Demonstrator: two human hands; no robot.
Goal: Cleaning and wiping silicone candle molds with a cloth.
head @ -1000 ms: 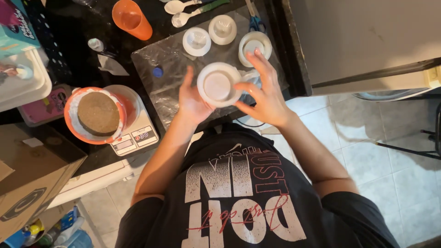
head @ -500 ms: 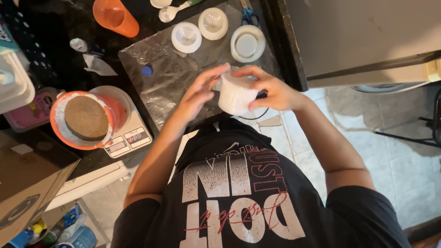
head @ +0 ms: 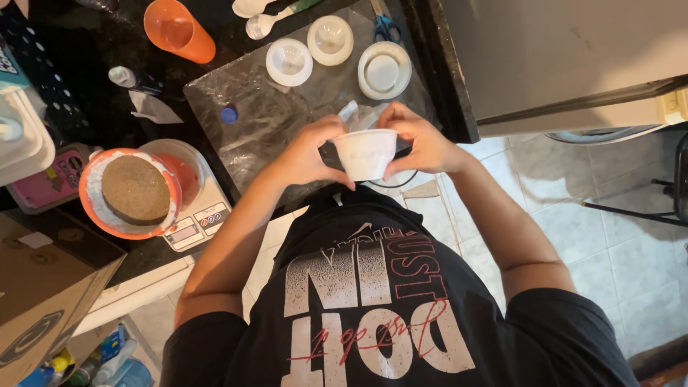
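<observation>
A small white cup (head: pixel 366 153) is held between both of my hands, close to my chest, above the near edge of a dark stone slab (head: pixel 287 122). My left hand (head: pixel 312 152) grips its left side with thumb and fingers. On the opposite side my right hand (head: pixel 423 140) pinches the rim. Two small white lids (head: pixel 289 62) and a white dish (head: pixel 385 71) lie at the far side of the slab. A blue cap (head: pixel 228 115) sits on the slab's left part.
An orange bowl with a round brown disc (head: pixel 135 190) stands on a white kitchen scale (head: pixel 195 215) at the left. An orange cup (head: pixel 178 30), white spoons (head: pixel 261 21) and scissors (head: pixel 385 27) lie farther back. A cardboard box (head: pixel 43 287) sits low left; a metal appliance (head: pixel 573 57) stands right.
The white cup has been drawn from over the slab toward my chest and turned side-on; both hands stay on it.
</observation>
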